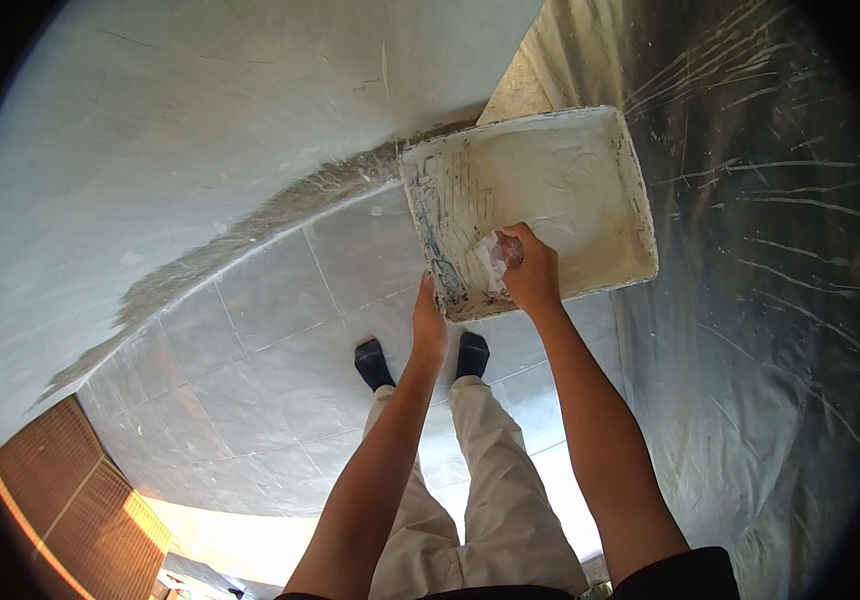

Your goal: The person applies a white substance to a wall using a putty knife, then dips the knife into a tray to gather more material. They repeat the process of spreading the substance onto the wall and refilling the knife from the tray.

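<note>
A paint tray (590, 190), its walls caked in off-white paint, is in front of me. Its ridged slope lies on the left and a thick off-white layer covers the right part. My left hand (430, 320) grips the tray's near left corner, thumb along the outside and the other fingers hidden. Over the ridged slope, my right hand (533, 268) is closed on a small paint-smeared white and reddish piece (499, 255); I cannot tell its kind, as the fingers cover part of it.
A grey wall (250, 90) with a dark rough band along its foot rises at the left. Clear plastic sheeting (750, 300) with whitish streaks hangs at the right. My feet in dark socks (374, 364) stand on grey floor tiles (260, 400). A brown slatted panel (75, 480) is at lower left.
</note>
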The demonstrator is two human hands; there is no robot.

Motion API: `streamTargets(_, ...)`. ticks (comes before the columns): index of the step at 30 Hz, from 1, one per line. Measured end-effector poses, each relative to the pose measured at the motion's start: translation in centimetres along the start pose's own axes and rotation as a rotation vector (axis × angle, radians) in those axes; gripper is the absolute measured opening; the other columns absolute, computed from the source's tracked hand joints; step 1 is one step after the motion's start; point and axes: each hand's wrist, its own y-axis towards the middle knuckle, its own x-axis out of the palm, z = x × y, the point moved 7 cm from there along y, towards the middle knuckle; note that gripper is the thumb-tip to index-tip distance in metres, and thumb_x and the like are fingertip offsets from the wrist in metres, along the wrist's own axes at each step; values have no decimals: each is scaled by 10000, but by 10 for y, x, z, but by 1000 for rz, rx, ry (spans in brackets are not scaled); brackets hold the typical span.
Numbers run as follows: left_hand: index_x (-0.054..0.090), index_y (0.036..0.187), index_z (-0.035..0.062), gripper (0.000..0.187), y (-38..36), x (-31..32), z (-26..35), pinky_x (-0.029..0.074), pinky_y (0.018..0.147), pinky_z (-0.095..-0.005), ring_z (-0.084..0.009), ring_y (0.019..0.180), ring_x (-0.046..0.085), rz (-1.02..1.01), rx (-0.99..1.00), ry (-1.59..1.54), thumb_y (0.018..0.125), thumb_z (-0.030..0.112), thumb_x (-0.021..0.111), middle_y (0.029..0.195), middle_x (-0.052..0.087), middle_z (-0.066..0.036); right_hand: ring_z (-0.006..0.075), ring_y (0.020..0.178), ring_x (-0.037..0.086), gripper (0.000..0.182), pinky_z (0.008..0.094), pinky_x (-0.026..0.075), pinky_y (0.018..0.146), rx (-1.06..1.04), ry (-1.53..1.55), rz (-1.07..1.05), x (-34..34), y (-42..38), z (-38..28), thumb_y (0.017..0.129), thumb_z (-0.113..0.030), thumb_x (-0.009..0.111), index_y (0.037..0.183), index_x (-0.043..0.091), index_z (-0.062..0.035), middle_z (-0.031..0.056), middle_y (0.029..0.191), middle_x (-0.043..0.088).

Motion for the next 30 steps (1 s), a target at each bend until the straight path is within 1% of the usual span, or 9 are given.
streamTargets(1, 134, 1541, 39, 790, 0, 3, 0, 114, 1177, -392, -268, 1477, 161, -58, -28, 22, 983, 577, 287, 1609, 144, -147, 383, 978, 649, 367, 419, 509, 816, -11, -3, 9, 1, 0, -2, 739, 154, 562, 1053, 589, -34, 185, 989, 691)
streamTargets(4, 119, 1540, 32, 847, 0, 2, 0, 73, 1180, -420, -298, 1484, 124, -81, -37, 16, 961, 633, 261, 1609, 123, -172, 377, 974, 652, 371, 421, 509, 810, 22, 17, -17, 1, 2, -4, 737, 154, 559, 1054, 589, -36, 183, 985, 692)
streamTargets(14, 89, 1540, 27, 934, 12, -11, -14, 56, 1184, -433, -321, 1485, 104, -82, -35, 17, 925, 708, 260, 1605, 79, -207, 348, 946, 670, 378, 382, 514, 803, -24, 116, -6, 41, 0, -4, 732, 153, 556, 1054, 585, -42, 159, 990, 698)
streamTargets(16, 79, 1540, 24, 945, 14, -11, -15, 63, 1186, -429, -327, 1483, 108, -96, -43, 28, 923, 719, 248, 1602, 78, -213, 319, 943, 680, 383, 372, 517, 802, 57, 245, -17, 48, 0, 6, 745, 148, 560, 1075, 584, -45, 146, 997, 700)
streamTargets(17, 79, 1540, 24, 945, 14, -11, -14, 63, 1186, -429, -327, 1483, 108, -95, -38, 28, 923, 719, 248, 1602, 78, -213, 319, 943, 680, 383, 372, 517, 802, 54, 248, -17, 48, -2, 8, 745, 148, 560, 1075, 584, -45, 146, 997, 700)
streamTargets(22, 71, 1535, 6, 958, 18, -13, -19, 81, 1187, -409, -324, 1477, 132, -117, -68, 18, 923, 726, 222, 1597, 100, -215, 238, 941, 686, 373, 326, 523, 799, 130, 333, -69, 43, -8, 1, 790, 126, 556, 1120, 580, -46, 119, 1043, 698)
streamTargets(23, 71, 1535, 6, 958, 19, -14, -21, 81, 1187, -409, -324, 1477, 132, -116, -67, 20, 923, 726, 222, 1597, 100, -215, 238, 941, 686, 373, 326, 523, 799, 130, 335, -69, 45, -7, 7, 790, 126, 556, 1120, 580, -46, 119, 1043, 698)
streamTargets(25, 52, 1533, -3, 968, 22, -13, -23, 77, 1189, -401, -317, 1479, 127, -148, -20, 24, 921, 730, 211, 1598, 91, -216, 239, 939, 685, 364, 318, 530, 771, 3, 274, -40, 45, -5, 8, 794, 125, 551, 1113, 581, -46, 122, 1054, 695)
streamTargets(30, -8, 1528, -6, 982, 24, -13, -19, 50, 1191, -385, -305, 1486, 91, -213, -26, 18, 918, 737, 196, 1603, 49, -210, 245, 952, 681, 363, 317, 521, 784, 98, 342, -83, 47, -4, 12, 786, 121, 559, 1106, 583, -47, 130, 1039, 695)
